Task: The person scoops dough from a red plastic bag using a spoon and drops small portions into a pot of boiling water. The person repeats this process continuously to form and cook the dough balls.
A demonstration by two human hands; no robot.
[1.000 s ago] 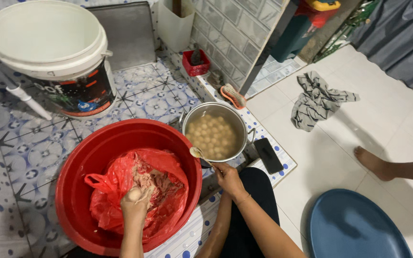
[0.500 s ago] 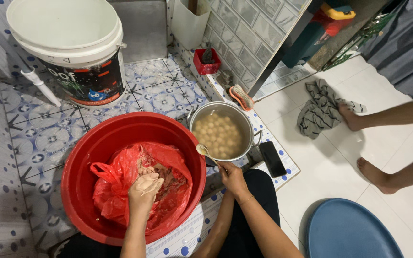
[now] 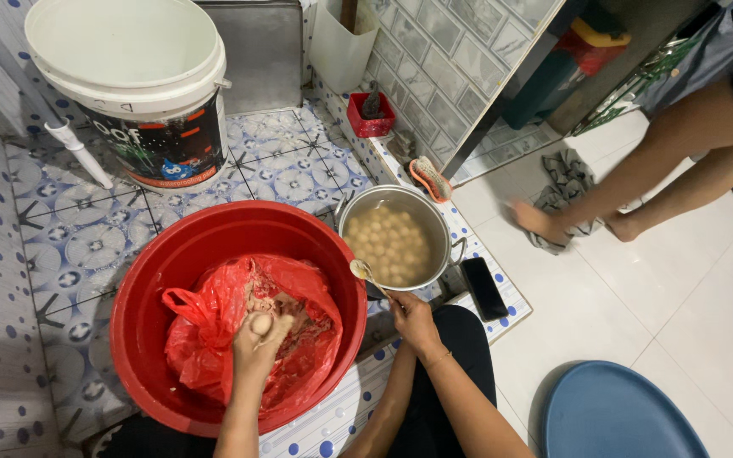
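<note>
Our left hand (image 3: pixel 258 341) is closed in a fist over the red bag of minced paste (image 3: pixel 252 339) in the red basin (image 3: pixel 142 297), squeezing up a ball (image 3: pixel 261 324). To its right, our right hand (image 3: pixel 413 318) pinches a spoon (image 3: pixel 365 273) at the metal pot (image 3: pixel 394 237), ready to scoop.

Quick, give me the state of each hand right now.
Left hand: closed in a fist, squeezing a pale meatball out the top, over the red bag.
Right hand: closed on a spoon at the pot rim.
</note>
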